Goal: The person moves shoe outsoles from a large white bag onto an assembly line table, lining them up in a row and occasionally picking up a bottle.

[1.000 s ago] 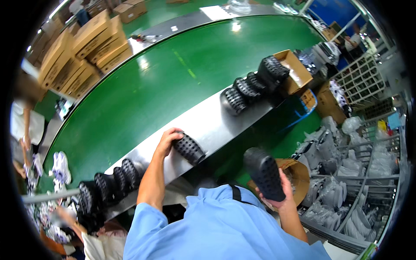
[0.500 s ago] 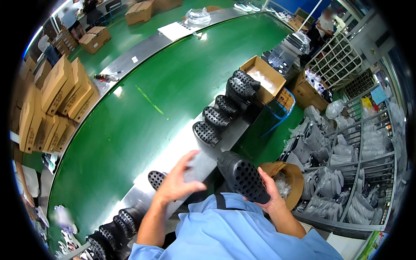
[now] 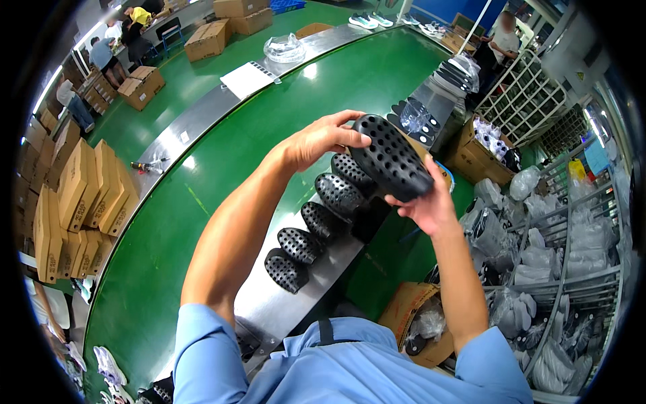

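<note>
A person in a blue shirt holds a black sole [image 3: 391, 157], studded with round holes, up in both hands above a steel tabletop [image 3: 282, 306]. The left hand [image 3: 321, 139] grips the sole's upper end, fingers [image 3: 350, 121] curled over its edge. The right hand [image 3: 425, 202] supports the lower end from beneath, fingers closed on it. The sole is tilted, its holed face turned toward the camera.

Below the raised sole, a row of four more black soles [image 3: 316, 222] lies on the tabletop, each overlapping the next; the held sole and the left forearm hide part of the farthest one. Just beside the tabletop, on the left, runs a wide green belt [image 3: 202, 202]. Stacked flat cardboard boxes [image 3: 74, 195] stand at the far left edge. On the right, wire racks [image 3: 572, 269] hold grey bagged goods, and an open carton [image 3: 420, 316] sits low near the right elbow. Further off, a clear plastic piece [image 3: 284, 47] rests on another steel strip, and other people work at the far end.
</note>
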The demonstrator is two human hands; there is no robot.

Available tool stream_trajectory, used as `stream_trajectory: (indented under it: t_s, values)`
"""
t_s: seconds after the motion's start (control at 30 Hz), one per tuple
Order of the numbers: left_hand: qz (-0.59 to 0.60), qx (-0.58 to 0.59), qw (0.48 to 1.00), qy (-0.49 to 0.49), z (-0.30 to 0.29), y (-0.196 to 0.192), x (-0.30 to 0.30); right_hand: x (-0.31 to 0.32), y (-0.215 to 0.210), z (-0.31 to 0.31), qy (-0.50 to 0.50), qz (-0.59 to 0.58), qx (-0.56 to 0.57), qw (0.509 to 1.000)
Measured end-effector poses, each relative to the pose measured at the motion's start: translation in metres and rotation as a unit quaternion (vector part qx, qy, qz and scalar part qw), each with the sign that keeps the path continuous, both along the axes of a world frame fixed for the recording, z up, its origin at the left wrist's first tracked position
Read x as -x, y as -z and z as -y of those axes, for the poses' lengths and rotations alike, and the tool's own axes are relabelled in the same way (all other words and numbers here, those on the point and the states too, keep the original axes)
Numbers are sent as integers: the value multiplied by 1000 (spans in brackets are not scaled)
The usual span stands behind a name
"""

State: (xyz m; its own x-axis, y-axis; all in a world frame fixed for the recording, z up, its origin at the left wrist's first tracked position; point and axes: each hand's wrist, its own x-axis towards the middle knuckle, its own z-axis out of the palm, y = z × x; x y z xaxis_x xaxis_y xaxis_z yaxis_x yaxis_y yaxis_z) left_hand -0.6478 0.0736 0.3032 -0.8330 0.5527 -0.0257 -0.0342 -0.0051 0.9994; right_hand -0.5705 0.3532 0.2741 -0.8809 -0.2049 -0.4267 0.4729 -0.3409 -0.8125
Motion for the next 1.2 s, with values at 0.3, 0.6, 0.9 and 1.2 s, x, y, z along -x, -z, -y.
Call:
stream_trajectory:
  t_s: [0.3,0.6,0.9,1.2]
  values:
    - [154,109,981,-49,-17,102,80,88,101,-6,6,145,-66,987]
    - [193,133,971,-51,-2,164,93,102,148,10,-27,203,-148,968]
    - [175,55,976,-115,-2,155,70,90,147,-8,-30,155,-191,969]
    - [188,99,970,-117,6,177,79,53,127,11,-76,-122,-259,955]
